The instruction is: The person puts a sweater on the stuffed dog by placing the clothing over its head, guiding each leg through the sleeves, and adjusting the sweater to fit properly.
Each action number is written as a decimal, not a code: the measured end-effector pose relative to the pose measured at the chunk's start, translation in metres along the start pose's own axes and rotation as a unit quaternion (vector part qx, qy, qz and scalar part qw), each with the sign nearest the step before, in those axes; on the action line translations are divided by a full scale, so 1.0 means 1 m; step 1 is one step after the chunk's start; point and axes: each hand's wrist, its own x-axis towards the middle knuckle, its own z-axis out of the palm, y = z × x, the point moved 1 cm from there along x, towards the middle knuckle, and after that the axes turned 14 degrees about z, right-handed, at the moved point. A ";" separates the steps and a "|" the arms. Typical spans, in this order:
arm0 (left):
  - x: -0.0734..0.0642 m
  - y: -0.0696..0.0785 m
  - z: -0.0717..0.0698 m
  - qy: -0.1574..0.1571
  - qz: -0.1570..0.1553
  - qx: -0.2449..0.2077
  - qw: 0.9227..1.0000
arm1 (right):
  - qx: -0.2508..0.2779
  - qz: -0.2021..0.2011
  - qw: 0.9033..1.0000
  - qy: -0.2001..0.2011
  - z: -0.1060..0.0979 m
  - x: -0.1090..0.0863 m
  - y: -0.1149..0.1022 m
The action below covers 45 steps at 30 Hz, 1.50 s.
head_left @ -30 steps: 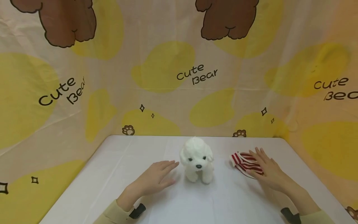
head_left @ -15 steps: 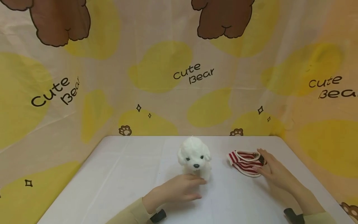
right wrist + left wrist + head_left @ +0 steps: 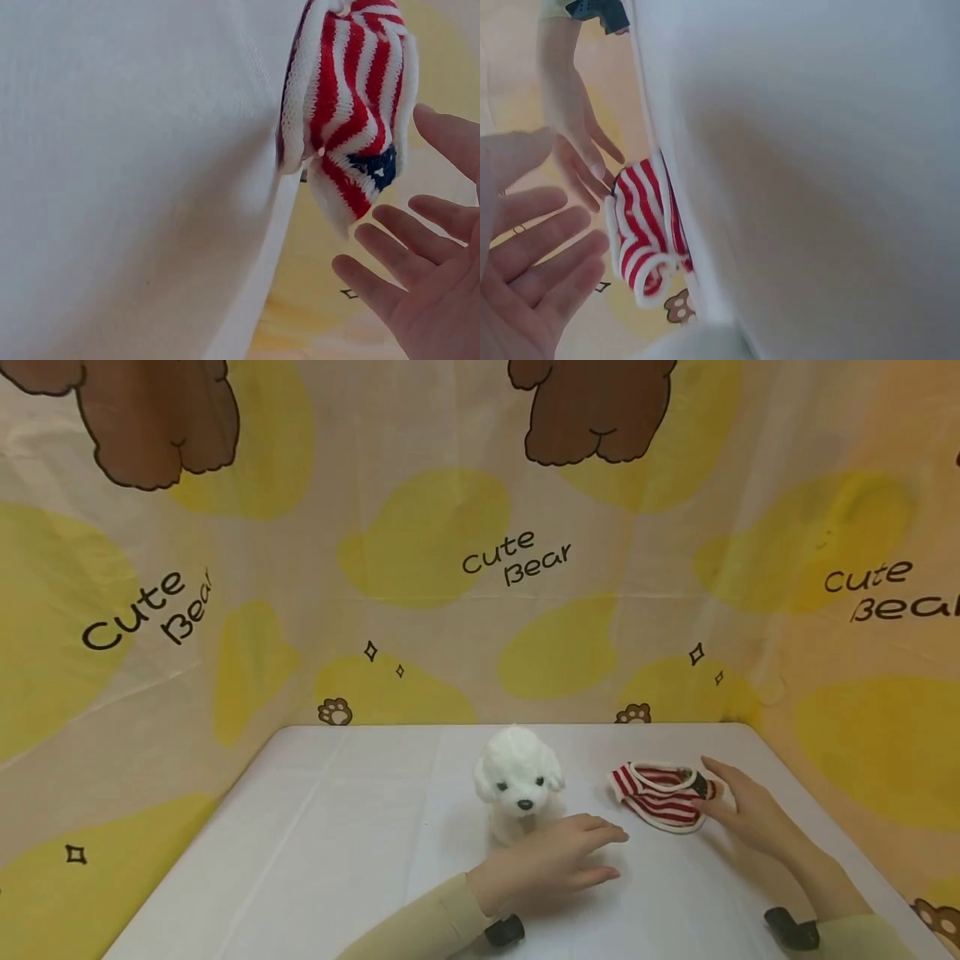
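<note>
A white plush dog [image 3: 517,772] stands on the white table facing me. My left hand [image 3: 555,860] reaches across in front of it, hiding most of its legs and chest. The fingers of this hand are extended toward a small red-and-white striped knit sweater [image 3: 663,797], with a gap between them. At the sweater's right end is my right hand [image 3: 753,818], thumb and fingers spread to either side of a sleeve. The right wrist view shows the sweater [image 3: 352,97], with its navy patch, just beyond the parted fingers of the right hand [image 3: 427,255].
The white table [image 3: 337,827] has rounded far corners. Behind it and along both sides hangs a cloth backdrop [image 3: 420,543] with yellow blotches, brown bears and lettering. Dark wrist cameras sit on both wrists, below tan sleeves [image 3: 427,922].
My left hand has swept right, from the dog's left side in view to past its front. My right hand has drawn back slightly to the right, uncovering more of the sweater.
</note>
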 end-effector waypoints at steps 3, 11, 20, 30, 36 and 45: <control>0.016 -0.001 0.006 0.016 -0.023 0.015 0.999 | 0.018 -0.008 1.000 0.001 0.000 0.002 0.002; 0.049 -0.014 0.020 0.080 -0.145 -0.012 0.986 | 0.046 -0.009 0.999 -0.001 0.000 0.008 0.005; 0.073 -0.041 0.031 0.156 -0.294 -0.028 0.943 | 0.041 0.023 0.998 -0.030 0.001 0.012 0.011; 0.075 -0.054 0.043 0.198 -0.370 -0.128 0.899 | 0.037 0.027 0.998 -0.036 0.001 0.012 0.009; 0.071 -0.055 0.046 0.193 -0.367 -0.126 0.901 | 0.043 0.014 0.998 -0.032 0.003 0.012 0.008; 0.071 -0.050 0.044 0.229 -0.367 -0.148 0.889 | 0.061 -0.009 0.998 -0.002 0.000 0.012 0.002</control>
